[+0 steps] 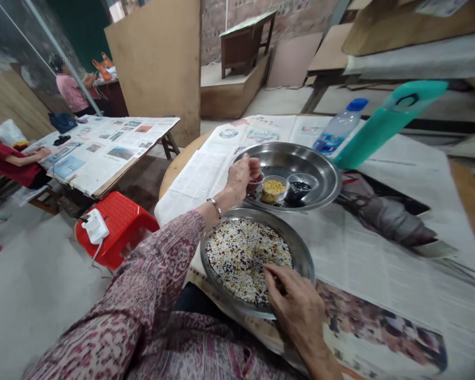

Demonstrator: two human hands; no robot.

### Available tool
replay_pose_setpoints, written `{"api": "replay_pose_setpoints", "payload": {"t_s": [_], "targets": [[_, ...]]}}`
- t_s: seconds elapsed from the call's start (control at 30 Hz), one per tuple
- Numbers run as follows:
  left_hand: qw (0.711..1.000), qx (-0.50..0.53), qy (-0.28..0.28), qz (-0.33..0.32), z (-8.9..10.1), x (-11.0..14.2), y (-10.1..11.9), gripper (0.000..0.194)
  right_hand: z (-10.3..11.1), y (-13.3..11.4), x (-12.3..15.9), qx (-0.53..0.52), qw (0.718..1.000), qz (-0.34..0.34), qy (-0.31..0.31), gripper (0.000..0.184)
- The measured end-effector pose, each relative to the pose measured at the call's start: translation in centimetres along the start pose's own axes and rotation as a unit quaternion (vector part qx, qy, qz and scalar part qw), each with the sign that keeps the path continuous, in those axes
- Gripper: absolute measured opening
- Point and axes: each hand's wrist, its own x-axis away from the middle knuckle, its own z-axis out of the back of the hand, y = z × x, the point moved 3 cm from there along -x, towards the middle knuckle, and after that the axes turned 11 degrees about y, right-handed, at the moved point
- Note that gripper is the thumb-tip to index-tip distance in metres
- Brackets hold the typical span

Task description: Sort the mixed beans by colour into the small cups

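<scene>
A steel plate (301, 253) heaped with mixed white, red and dark beans (245, 253) sits at the table's near edge. Behind it a larger steel tray (324, 174) holds three small bowls: red beans (256, 179), yellow beans (274, 188) and black beans (298, 188). My left hand (241, 177) reaches over the red-bean bowl with its fingers pinched together; what they hold is too small to see. My right hand (295, 301) rests on the near side of the plate, its fingertips curled down into the mixed beans.
Newspaper (380, 253) covers the round table. A water bottle (338, 129) and a teal bottle (383, 124) stand behind the tray, and a folded dark umbrella (383, 214) lies to the right. A red stool (116, 224) stands left. Other people sit at a far table (103, 148).
</scene>
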Motion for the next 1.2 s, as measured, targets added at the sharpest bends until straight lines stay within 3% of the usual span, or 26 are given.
{"api": "replay_pose_setpoints", "payload": {"t_s": [0.13, 0.33, 0.43, 0.5, 0.57, 0.63, 0.67, 0.73, 0.8, 0.87, 1.07, 1.2], "targets": [[0.994, -0.086, -0.039, -0.054, -1.2, -2.1, -1.0, 0.031, 0.0, -0.1, -0.1, 0.007, 1.0, 0.014, 0.007, 0.016], [0.968, -0.18, -0.094, -0.147, -0.9, -2.2, -0.8, 0.034, 0.0, -0.2, -0.2, 0.036, 0.999, 0.023, 0.018, 0.014], [0.968, -0.185, -0.088, -0.143, 0.3, -0.9, -0.5, 0.033, 0.0, -0.3, -0.2, 0.04, 0.997, 0.045, 0.044, 0.012], [0.956, -0.207, -0.115, -0.173, 2.1, 1.1, -0.3, 0.029, 0.0, -0.2, -0.1, 0.04, 0.996, 0.051, 0.054, 0.012], [0.903, -0.301, -0.193, -0.24, 4.6, 4.0, -0.2, 0.02, 0.0, -0.2, -0.1, 0.04, 0.996, 0.053, 0.057, 0.012], [0.813, -0.418, -0.286, -0.287, 7.5, 7.1, -0.7, 0.016, -0.1, -0.2, -0.1, 0.046, 0.996, 0.061, 0.05, 0.012], [0.763, -0.471, -0.323, -0.303, 8.9, 8.6, -1.2, 0.023, -0.1, -0.2, -0.1, 0.05, 0.996, 0.064, 0.043, 0.011], [0.683, -0.556, -0.36, -0.308, 11.4, 11.0, -2.1, 0.034, -0.2, -0.1, -0.2, 0.059, 0.996, 0.066, 0.03, 0.013], [0.64, -0.604, -0.369, -0.299, 13.0, 12.7, -2.9, 0.034, -0.2, -0.1, -0.2, 0.069, 0.995, 0.063, 0.018, 0.015], [0.637, -0.613, -0.371, -0.284, 13.7, 13.9, -3.7, 0.028, -0.1, -0.1, -0.3, 0.074, 0.995, 0.066, -0.005, 0.017], [0.716, -0.542, -0.316, -0.308, 13.2, 15.9, -5.8, 0.016, -0.2, -0.8, -0.6, 0.052, 0.991, 0.098, -0.074, 0.021], [0.73, -0.527, -0.294, -0.32, 12.4, 16.4, -7.0, 0.02, -1.1, -1.2, -0.6, 0.093, 0.981, 0.124, -0.116, 0.019]]}}
